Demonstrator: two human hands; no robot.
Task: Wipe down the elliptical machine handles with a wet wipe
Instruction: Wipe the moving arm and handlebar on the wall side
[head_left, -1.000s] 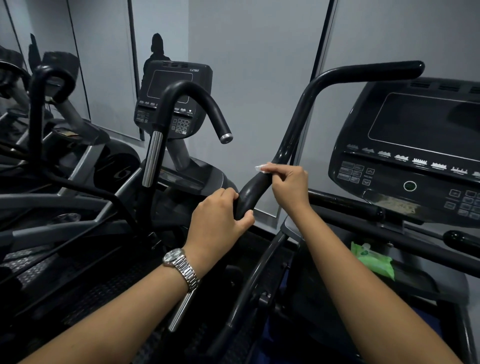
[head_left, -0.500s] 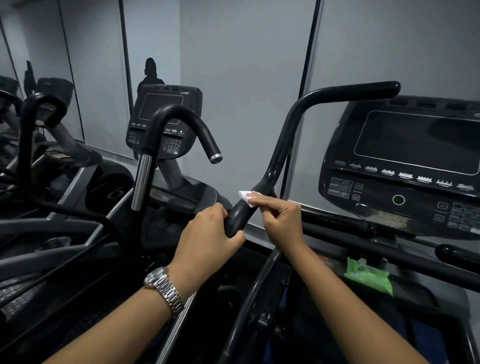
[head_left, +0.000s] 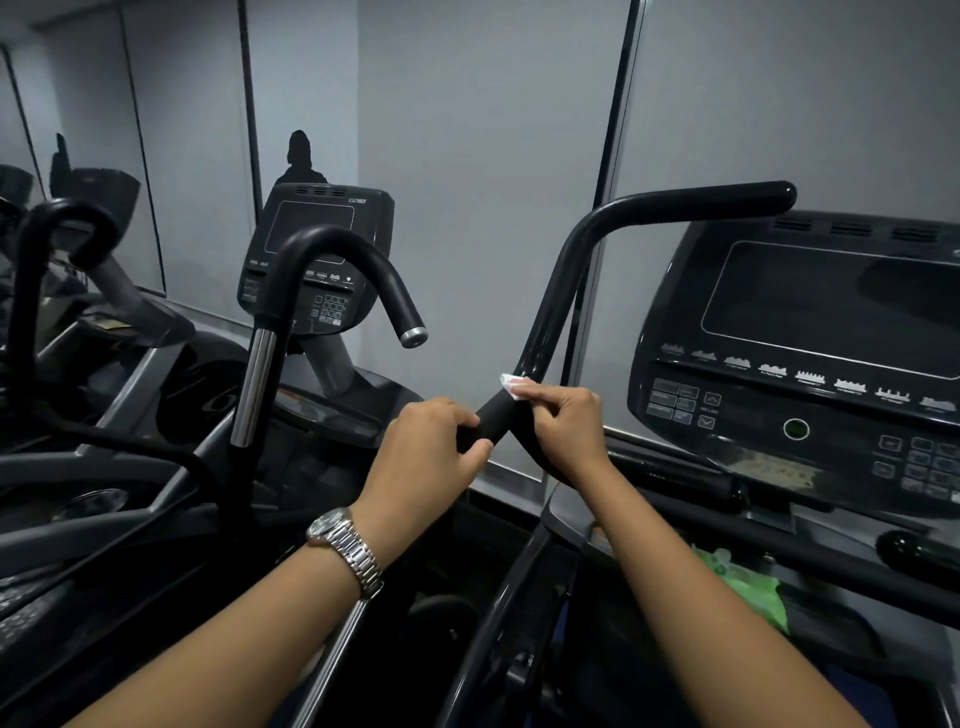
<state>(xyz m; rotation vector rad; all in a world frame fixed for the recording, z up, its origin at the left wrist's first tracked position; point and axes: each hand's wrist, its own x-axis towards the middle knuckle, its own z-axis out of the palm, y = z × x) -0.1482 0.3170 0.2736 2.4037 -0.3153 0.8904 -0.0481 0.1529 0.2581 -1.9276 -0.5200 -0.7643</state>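
Note:
A black curved elliptical handle (head_left: 558, 291) rises from the centre and bends right at the top. My left hand (head_left: 426, 447), with a silver watch on the wrist, grips its thicker lower part. My right hand (head_left: 563, 421) wraps the handle just above, pressing a small white wet wipe (head_left: 511, 385) against it; only a corner of the wipe shows past my fingers. A green pack of wipes (head_left: 748, 584) lies on the machine's ledge at the lower right.
The machine's console (head_left: 810, 364) with a dark screen and buttons stands at the right. A second elliptical with a hooked black handle (head_left: 332, 254) and its own console (head_left: 317, 249) stands at the left. Mirrored wall panels run behind.
My right hand with the wipe has slid down the handle toward my left hand. The view has tilted upward, so everything sits lower in frame. My left hand keeps its grip.

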